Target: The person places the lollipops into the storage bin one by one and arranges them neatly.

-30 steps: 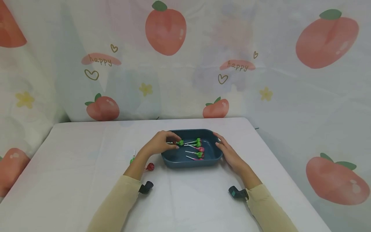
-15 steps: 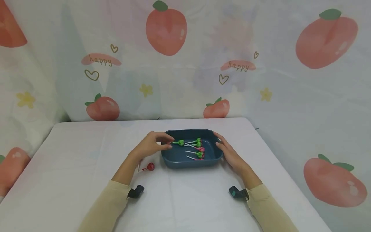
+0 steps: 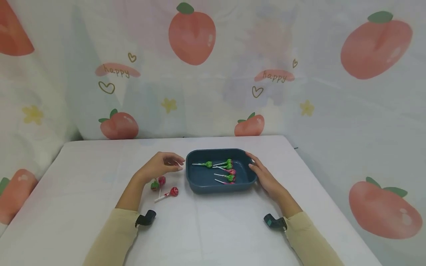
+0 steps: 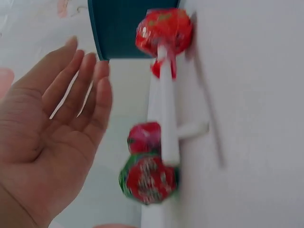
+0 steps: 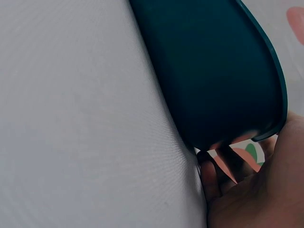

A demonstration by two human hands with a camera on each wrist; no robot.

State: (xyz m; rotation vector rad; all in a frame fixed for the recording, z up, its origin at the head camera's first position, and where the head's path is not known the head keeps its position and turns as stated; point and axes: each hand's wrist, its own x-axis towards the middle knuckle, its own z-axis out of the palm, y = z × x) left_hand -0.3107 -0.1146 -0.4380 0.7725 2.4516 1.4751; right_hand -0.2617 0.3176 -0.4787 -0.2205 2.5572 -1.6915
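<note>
A dark blue rectangular dish [image 3: 219,188] stands on the table with several lollipops in it, green and pink wrapped. One green lollipop [image 3: 208,164] lies apart from the others, its stick pointing left. My right hand [image 3: 265,179] grips the dish's right end, thumb at the rim and fingers against the end wall. Off the dish's left end, my left hand [image 3: 155,168] is empty, fingers loosely bent. Near its wrist lie a red lollipop [image 3: 174,191], a pink one [image 3: 161,180] and a green-and-red one [image 3: 154,185]. In the left wrist view the red lollipop [image 4: 164,31] is closest.
A white cloth covers the table [image 3: 213,229]. Behind it hangs a pale backdrop [image 3: 213,92] printed with peaches, hearts and flowers. Each wrist carries a small black camera, the left one [image 3: 146,218] close over the tabletop.
My left hand has let go of the green lollipop inside the dish and drawn back left, out past the rim. The lollipops by its wrist now show more fully. My right hand stays put.
</note>
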